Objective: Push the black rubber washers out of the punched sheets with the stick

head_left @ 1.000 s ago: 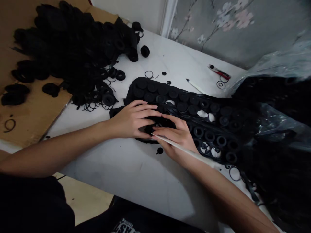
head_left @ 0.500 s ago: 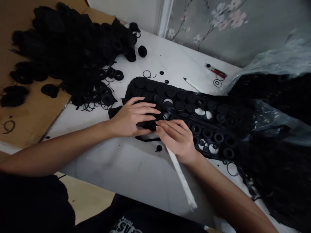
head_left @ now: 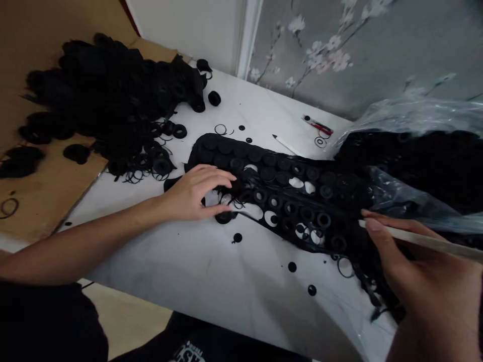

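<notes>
A black foam sheet (head_left: 287,188) punched with rings and discs lies across the white table (head_left: 211,271). My left hand (head_left: 196,193) rests at the sheet's near left end, fingers curled around a few black rings there. My right hand (head_left: 422,281) is raised at the lower right, off the sheet, pinching a thin white stick (head_left: 422,241) that runs off to the right. Loose black discs (head_left: 292,267) lie on the table below the sheet.
A big heap of black foam rings (head_left: 113,100) covers the table's far left and a brown cardboard (head_left: 41,196). A clear plastic bag (head_left: 418,151) of black material fills the right. A white pencil (head_left: 287,146) and a red-black pen (head_left: 317,125) lie near the flowered wall.
My right hand has pulled away from the sheet to the lower right, taking the white stick with it. My left hand stayed at the sheet's end. The camera tilted slightly.
</notes>
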Available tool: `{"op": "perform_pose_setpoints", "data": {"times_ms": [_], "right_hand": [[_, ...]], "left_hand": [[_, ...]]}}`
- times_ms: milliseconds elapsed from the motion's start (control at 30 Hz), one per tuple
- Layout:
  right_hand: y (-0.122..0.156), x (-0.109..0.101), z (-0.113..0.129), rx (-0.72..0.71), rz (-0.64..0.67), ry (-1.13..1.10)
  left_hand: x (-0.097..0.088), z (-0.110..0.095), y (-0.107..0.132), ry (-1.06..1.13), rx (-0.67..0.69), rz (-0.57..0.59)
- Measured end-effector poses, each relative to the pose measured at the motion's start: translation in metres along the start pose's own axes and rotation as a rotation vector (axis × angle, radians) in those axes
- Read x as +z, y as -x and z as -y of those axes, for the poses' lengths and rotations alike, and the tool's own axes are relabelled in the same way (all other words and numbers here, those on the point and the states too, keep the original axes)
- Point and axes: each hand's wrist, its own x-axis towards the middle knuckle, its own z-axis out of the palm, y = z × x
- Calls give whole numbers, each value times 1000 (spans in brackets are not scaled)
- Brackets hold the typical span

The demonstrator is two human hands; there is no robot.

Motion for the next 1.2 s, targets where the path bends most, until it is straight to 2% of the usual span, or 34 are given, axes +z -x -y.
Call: {"op": "perform_pose_setpoints", "data": {"times_ms": [33,100,167,267,367,433,533,733,1033,1133,1200], "right_hand": [[-2,-1,-1,14,25,32],[-8,11,4,29,83,-12],[-16,38,16,-28,202,-170],[-28,92,38,-159,391,-454],[-34,137,50,-239,459,-584],[-35,154,51,-259,494,-605],[-32,161,47,-219,496,-626],[-26,159,41,-142,480,-658],[-27,161,40,-175,475,-681],[-26,161,38,-257,458,-611],[-25,160,37,-400,429,-507]], "left_hand": [[1,0,-1,-17,-43,-44],[5,1,-3,-101,-105,-97],[9,3,-4,-204,-103,-109],[13,7,-4,-272,-35,-145],[15,9,-2,-246,16,-192],[15,8,-2,-220,24,-217],[15,8,-1,-202,29,-249],[17,7,-3,-204,21,-261],[18,7,-4,-210,25,-253],[19,8,-3,-219,27,-248],[19,9,-2,-222,24,-233]]}}
